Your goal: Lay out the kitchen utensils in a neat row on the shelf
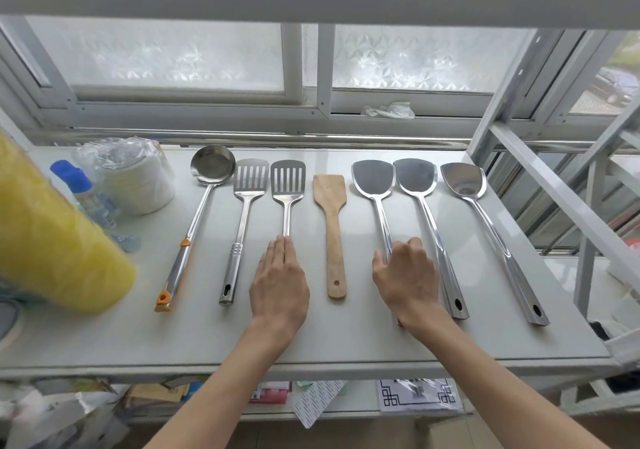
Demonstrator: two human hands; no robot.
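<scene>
Seven utensils lie in a row on the white shelf (346,341), blades toward 12 o'clock. Our left hand (278,284) rests flat, fingers together, covering the handle of the second slotted turner (287,185). Our right hand (405,275) curls around the handle of the first solid spatula (373,178). The wooden spatula (331,213) lies between them. Bare shelf runs along the 6 o'clock edge; at 9 o'clock a yellow bag (52,233) crowds the ladle (207,168).

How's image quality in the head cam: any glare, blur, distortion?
Head view: backlit by the frosted window, soft light with faint shadows; mirror glare on the solid metal turners and the ladle; the yellow roll at the left edge is blurred; wide-angle bending curves the shelf edge and frame; the centre and both hands are sharp.
</scene>
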